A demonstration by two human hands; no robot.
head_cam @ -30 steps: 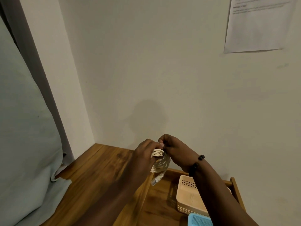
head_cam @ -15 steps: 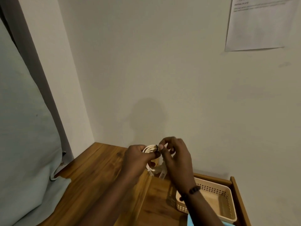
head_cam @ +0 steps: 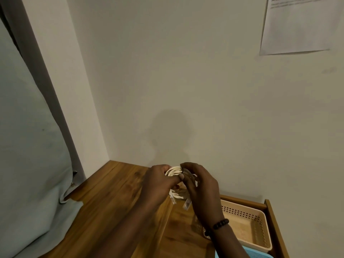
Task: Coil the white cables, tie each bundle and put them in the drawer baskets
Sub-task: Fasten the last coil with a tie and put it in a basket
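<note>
Both hands grip the white cable coil above the open drawer, left hand steadying the loops while right hand seemingly pinches a dark tie round them

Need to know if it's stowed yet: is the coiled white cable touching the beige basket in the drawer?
Apart. The head view shows the coiled white cable held up by the left hand and right hand, above and left of the beige basket.

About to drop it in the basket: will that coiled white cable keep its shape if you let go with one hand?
Probably not fully. The coiled white cable looks springy; its loops fan apart above the left hand. Two connector ends dangle loose, so they may snag. It looks light; the right hand pinches it easily.
</note>
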